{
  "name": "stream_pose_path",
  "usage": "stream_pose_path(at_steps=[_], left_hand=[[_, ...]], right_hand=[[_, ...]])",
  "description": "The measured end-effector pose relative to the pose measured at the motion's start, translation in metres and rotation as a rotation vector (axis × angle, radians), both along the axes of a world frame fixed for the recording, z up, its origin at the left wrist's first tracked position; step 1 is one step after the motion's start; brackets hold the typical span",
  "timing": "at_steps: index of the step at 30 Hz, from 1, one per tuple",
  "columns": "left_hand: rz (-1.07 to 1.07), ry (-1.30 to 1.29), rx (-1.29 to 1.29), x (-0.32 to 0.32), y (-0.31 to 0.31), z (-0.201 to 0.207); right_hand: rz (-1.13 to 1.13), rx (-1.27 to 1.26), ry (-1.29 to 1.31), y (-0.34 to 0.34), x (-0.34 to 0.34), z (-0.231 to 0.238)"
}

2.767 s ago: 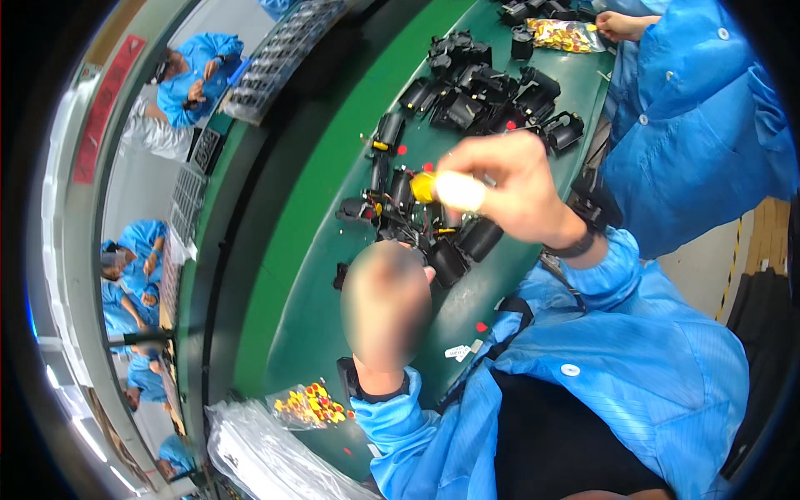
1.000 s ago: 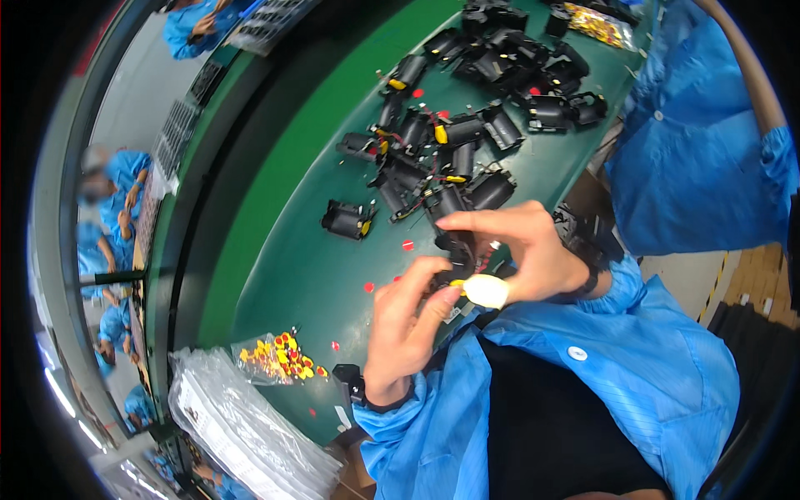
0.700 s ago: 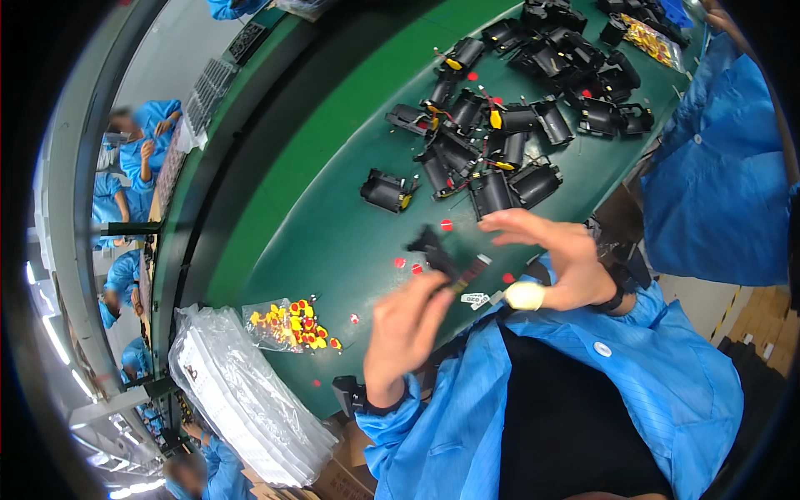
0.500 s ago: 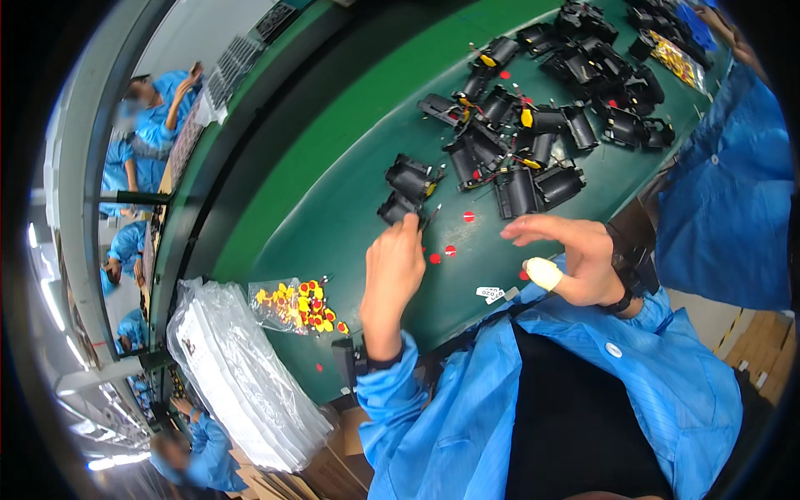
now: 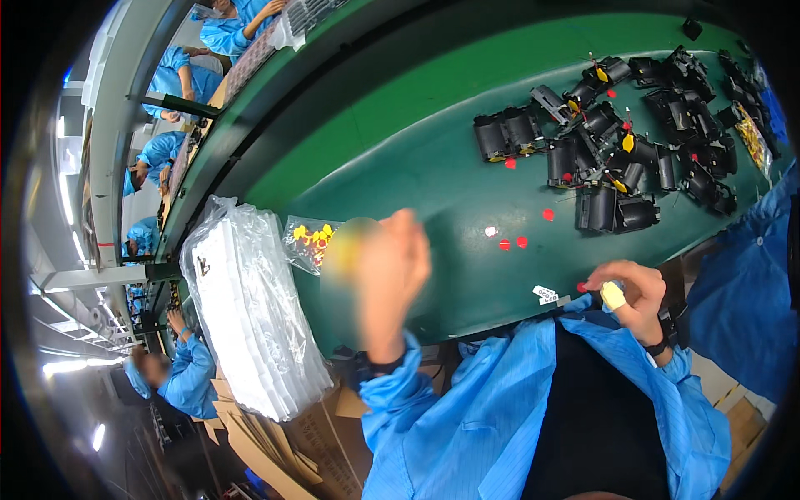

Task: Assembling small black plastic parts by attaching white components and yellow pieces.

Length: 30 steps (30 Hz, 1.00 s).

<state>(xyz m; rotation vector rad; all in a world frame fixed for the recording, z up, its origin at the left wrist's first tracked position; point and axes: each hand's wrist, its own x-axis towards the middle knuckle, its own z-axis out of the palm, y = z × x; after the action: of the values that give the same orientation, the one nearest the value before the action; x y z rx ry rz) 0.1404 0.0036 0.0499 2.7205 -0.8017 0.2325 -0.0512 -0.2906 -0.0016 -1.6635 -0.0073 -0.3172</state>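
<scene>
My left hand is raised over the left part of the green work table, beside a clear bag of small yellow and red pieces. Motion smears it and its fingers are mostly hidden, so any held item cannot be made out. At the table's near edge, my right hand has loosely curled fingers, a yellow cover on one digit and nothing visible in its grasp. Red round stickers and a small whitish piece lie between my hands. Beyond them stand two black plastic housings side by side.
Many black housings with wires and yellow tabs crowd the right side. White labels lie near the front edge. A plastic-wrapped white stack stands left, above cardboard. A co-worker's blue sleeve is at right.
The view has turned left. My left hand has left the pair of black housings and moved toward the bag; the pair now stands farther away. My right hand has drawn back, its fingers more curled.
</scene>
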Motion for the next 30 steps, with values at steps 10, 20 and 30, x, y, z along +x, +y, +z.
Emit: stream_pose_path(at_steps=[10,20,30], left_hand=[[0.117,0.199,0.461,0.061,0.11,-0.032],[0.023,0.078,0.554,0.049,0.091,-0.003],[-0.16,0.957,-1.367,-0.066,-0.049,-0.005]], right_hand=[[0.159,-0.107,-0.018,0.031,0.021,-0.005],[0.159,-0.108,-0.09,0.033,0.016,-0.013],[0.366,0.162,0.041,0.041,0.081,0.019]])
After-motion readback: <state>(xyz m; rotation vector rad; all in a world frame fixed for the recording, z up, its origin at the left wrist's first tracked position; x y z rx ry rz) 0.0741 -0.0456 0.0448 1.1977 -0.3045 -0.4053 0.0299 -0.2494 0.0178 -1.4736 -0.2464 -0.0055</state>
